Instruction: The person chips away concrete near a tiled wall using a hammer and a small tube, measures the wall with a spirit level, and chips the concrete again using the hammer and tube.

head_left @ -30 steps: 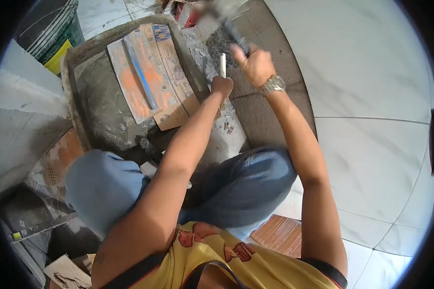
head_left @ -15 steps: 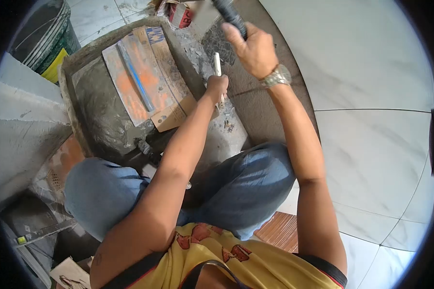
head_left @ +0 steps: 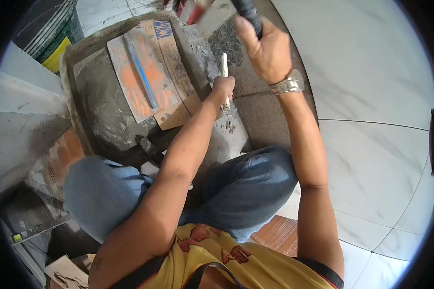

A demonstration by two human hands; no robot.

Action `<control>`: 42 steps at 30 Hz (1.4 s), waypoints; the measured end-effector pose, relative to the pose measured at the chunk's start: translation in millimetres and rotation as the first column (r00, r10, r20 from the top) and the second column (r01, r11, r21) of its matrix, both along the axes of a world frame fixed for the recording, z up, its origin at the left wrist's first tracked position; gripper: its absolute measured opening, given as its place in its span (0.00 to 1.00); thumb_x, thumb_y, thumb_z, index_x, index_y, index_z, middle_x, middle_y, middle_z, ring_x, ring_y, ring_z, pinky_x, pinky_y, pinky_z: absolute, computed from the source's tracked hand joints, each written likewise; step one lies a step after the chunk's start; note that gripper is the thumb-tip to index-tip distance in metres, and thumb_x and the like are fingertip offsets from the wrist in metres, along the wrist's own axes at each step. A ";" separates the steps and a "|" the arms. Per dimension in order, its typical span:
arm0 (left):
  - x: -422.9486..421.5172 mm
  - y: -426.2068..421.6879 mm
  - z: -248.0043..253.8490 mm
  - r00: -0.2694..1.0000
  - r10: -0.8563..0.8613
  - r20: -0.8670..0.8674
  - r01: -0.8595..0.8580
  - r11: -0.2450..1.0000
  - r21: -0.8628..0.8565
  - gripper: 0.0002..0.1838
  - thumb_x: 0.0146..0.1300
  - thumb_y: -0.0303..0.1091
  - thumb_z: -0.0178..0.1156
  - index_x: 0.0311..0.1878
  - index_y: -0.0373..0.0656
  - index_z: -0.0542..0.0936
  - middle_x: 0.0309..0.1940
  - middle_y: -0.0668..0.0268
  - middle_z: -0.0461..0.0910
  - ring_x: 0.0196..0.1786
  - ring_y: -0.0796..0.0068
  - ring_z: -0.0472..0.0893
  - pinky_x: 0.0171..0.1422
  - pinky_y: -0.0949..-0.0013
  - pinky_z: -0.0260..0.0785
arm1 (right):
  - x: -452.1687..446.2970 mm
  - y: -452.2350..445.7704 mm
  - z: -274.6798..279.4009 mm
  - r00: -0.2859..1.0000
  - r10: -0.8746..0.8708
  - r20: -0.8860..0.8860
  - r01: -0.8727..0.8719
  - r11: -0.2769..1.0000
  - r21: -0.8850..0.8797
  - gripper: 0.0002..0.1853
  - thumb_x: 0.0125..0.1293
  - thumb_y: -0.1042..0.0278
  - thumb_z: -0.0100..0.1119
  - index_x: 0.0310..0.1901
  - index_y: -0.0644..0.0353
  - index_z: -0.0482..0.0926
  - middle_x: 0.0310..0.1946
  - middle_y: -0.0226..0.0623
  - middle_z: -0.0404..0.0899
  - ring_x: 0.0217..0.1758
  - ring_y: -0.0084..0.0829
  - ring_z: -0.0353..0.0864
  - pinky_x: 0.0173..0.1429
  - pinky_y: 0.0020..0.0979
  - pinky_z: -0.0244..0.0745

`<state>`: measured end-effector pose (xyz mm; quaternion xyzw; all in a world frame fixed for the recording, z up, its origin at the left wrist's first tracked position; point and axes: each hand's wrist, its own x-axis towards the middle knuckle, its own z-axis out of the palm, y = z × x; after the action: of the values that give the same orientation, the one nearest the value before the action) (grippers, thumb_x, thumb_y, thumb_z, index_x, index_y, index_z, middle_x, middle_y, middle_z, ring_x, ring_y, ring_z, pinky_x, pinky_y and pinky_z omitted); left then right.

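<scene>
My left hand point(head_left: 223, 87) is wrapped round a white chisel point(head_left: 224, 65), which stands nearly upright. Its lower end meets a dusty grey ledge point(head_left: 226, 142) strewn with broken chips. Up and to the right, my right hand point(head_left: 273, 55) grips a black-handled tool point(head_left: 246, 10) that looks like a hammer; its head is not clearly visible. Left of my hands lies a mortar tub point(head_left: 71, 91) with wet grey mortar point(head_left: 99, 103) in it. Across the tub rest a flat orange-stained board point(head_left: 125, 72), a piece of cardboard point(head_left: 176, 84) and a blue-and-clear strip point(head_left: 141, 72).
A dark bucket point(head_left: 72, 26) stands at the upper left beside a grey wall corner point(head_left: 26, 91). Large white marbled tiles point(head_left: 371, 72) curve along the right, bordering a brown strip point(head_left: 265, 115). A spirit level point(head_left: 38, 232) and cardboard scraps point(head_left: 65, 272) lie at the lower left.
The view has shifted slightly, so both hands appear a little further right. The right hand with its tool also sits slightly differently; both grips are kept.
</scene>
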<state>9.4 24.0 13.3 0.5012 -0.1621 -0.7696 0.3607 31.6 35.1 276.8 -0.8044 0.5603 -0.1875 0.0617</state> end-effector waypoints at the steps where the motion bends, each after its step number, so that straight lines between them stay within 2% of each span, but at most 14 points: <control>1: -3.0 -2.3 -8.1 0.999 -0.035 -0.039 0.034 0.999 -0.016 0.12 0.67 0.37 0.53 0.39 0.37 0.73 0.19 0.63 0.69 0.17 0.67 0.69 0.20 0.61 0.65 | -5.9 0.6 -13.1 1.000 0.015 0.012 -0.015 1.000 -0.007 0.34 0.67 0.34 0.53 0.35 0.67 0.80 0.24 0.59 0.80 0.32 0.61 0.82 0.40 0.50 0.80; 5: 4.8 -5.3 4.4 0.997 -0.066 -0.039 0.071 0.989 0.132 0.11 0.67 0.37 0.53 0.39 0.37 0.72 0.19 0.63 0.69 0.18 0.67 0.70 0.22 0.58 0.64 | -82.7 -38.0 -109.4 0.827 -0.028 -0.561 0.146 0.975 0.167 0.33 0.67 0.33 0.54 0.37 0.65 0.81 0.27 0.62 0.81 0.36 0.63 0.83 0.43 0.52 0.80; 7: 0.3 -11.2 -0.5 0.994 -0.107 0.013 0.103 0.976 0.190 0.11 0.65 0.37 0.54 0.31 0.41 0.72 0.19 0.64 0.69 0.18 0.67 0.71 0.20 0.58 0.63 | -64.6 -34.0 -87.9 0.837 -0.084 -0.540 0.165 0.981 0.103 0.33 0.67 0.33 0.54 0.37 0.66 0.81 0.29 0.63 0.82 0.38 0.63 0.84 0.44 0.52 0.80; 8: -4.8 -8.8 -12.0 0.990 -0.019 -0.138 0.029 0.997 0.074 0.13 0.67 0.34 0.49 0.49 0.36 0.71 0.19 0.62 0.69 0.18 0.66 0.71 0.22 0.57 0.63 | -49.5 -31.9 -72.0 0.841 -0.094 -0.532 0.160 0.984 0.079 0.34 0.67 0.33 0.53 0.36 0.66 0.81 0.31 0.63 0.82 0.39 0.63 0.84 0.45 0.52 0.80; 14: 0.6 -3.1 1.3 0.999 0.022 -0.032 -0.020 0.998 0.058 0.13 0.65 0.34 0.52 0.46 0.34 0.73 0.20 0.62 0.71 0.15 0.67 0.70 0.20 0.59 0.64 | 21.0 6.6 6.1 0.999 -0.028 0.030 0.025 0.995 0.095 0.34 0.68 0.33 0.51 0.37 0.65 0.81 0.37 0.64 0.83 0.45 0.62 0.83 0.50 0.52 0.79; 20: -6.2 -21.4 -9.0 0.964 -0.176 0.201 0.189 0.981 -0.049 0.16 0.68 0.37 0.49 0.45 0.32 0.75 0.24 0.61 0.75 0.24 0.63 0.76 0.29 0.56 0.70 | -90.1 -32.3 -108.1 0.801 -0.088 -0.592 0.304 0.912 0.276 0.36 0.68 0.32 0.51 0.45 0.66 0.82 0.37 0.63 0.83 0.45 0.63 0.83 0.50 0.52 0.80; 23: -39.9 -33.4 -81.8 0.945 -0.217 0.246 0.276 0.930 -0.241 0.14 0.69 0.37 0.48 0.41 0.34 0.75 0.24 0.60 0.74 0.20 0.62 0.73 0.25 0.55 0.68 | -59.6 -17.0 -60.8 0.852 -0.114 -0.511 0.271 0.931 0.243 0.36 0.67 0.32 0.52 0.47 0.66 0.83 0.40 0.64 0.82 0.47 0.62 0.83 0.52 0.53 0.79; 29: -13.8 -16.0 -43.1 0.990 -0.114 -0.078 0.107 0.991 -0.084 0.10 0.66 0.35 0.50 0.38 0.38 0.76 0.19 0.60 0.72 0.16 0.61 0.72 0.21 0.54 0.65 | -2.6 6.5 5.5 0.980 0.048 0.194 -0.031 0.995 -0.092 0.35 0.64 0.32 0.57 0.31 0.67 0.79 0.21 0.60 0.78 0.31 0.61 0.82 0.36 0.49 0.78; 31: -17.1 -16.4 -42.2 0.987 0.026 -0.161 -0.012 0.996 0.089 0.09 0.65 0.32 0.53 0.38 0.37 0.78 0.20 0.59 0.75 0.19 0.59 0.75 0.23 0.53 0.67 | -29.7 -1.6 -39.2 0.999 -0.012 0.037 0.012 1.000 0.015 0.33 0.67 0.34 0.54 0.35 0.66 0.82 0.27 0.60 0.81 0.37 0.60 0.84 0.43 0.50 0.80; 33: -19.2 -21.8 -43.3 0.988 -0.138 0.067 0.133 0.989 0.066 0.09 0.66 0.32 0.53 0.40 0.38 0.80 0.22 0.60 0.77 0.21 0.59 0.78 0.26 0.53 0.69 | -70.8 -21.7 -81.9 0.887 -0.067 -0.457 0.220 0.931 0.290 0.35 0.68 0.34 0.52 0.42 0.67 0.84 0.38 0.63 0.83 0.46 0.59 0.84 0.53 0.50 0.79; 36: -29.3 -35.9 -88.1 0.950 -0.179 0.255 0.228 0.957 -0.179 0.09 0.66 0.32 0.53 0.37 0.39 0.80 0.22 0.60 0.77 0.22 0.61 0.78 0.27 0.55 0.70 | -69.2 -19.7 -81.1 0.840 -0.079 -0.536 0.300 0.892 0.338 0.36 0.68 0.33 0.51 0.47 0.67 0.84 0.45 0.64 0.82 0.52 0.58 0.83 0.59 0.50 0.77; 38: -0.6 -3.8 -5.1 0.997 -0.076 0.023 0.076 0.997 0.003 0.09 0.65 0.32 0.53 0.31 0.39 0.76 0.20 0.60 0.73 0.19 0.62 0.75 0.25 0.57 0.69 | -57.9 -11.5 -68.2 0.874 -0.127 -0.468 0.215 0.966 0.141 0.36 0.68 0.32 0.52 0.40 0.68 0.83 0.36 0.60 0.83 0.42 0.56 0.85 0.49 0.49 0.80; 41: -10.2 -9.3 -60.4 0.939 -0.101 -0.330 0.024 0.973 -0.230 0.08 0.64 0.33 0.52 0.32 0.39 0.73 0.19 0.62 0.69 0.15 0.64 0.70 0.21 0.57 0.66 | -23.4 -10.2 -13.2 0.960 -0.094 -0.263 0.108 0.993 0.043 0.36 0.67 0.32 0.54 0.35 0.68 0.81 0.25 0.58 0.81 0.31 0.54 0.84 0.39 0.49 0.79; 42: -10.2 -6.3 -20.5 0.998 0.003 -0.063 -0.003 1.000 0.000 0.08 0.64 0.33 0.52 0.34 0.39 0.72 0.18 0.63 0.68 0.13 0.66 0.68 0.19 0.57 0.63 | -10.4 -2.6 7.8 0.986 -0.060 -0.159 0.057 0.998 -0.022 0.36 0.67 0.32 0.55 0.35 0.67 0.81 0.24 0.58 0.80 0.30 0.53 0.84 0.38 0.50 0.78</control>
<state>-0.8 17.6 -7.2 0.4771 -0.1500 -0.7844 0.3669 21.2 32.6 284.5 -0.8006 0.5851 -0.1291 0.0043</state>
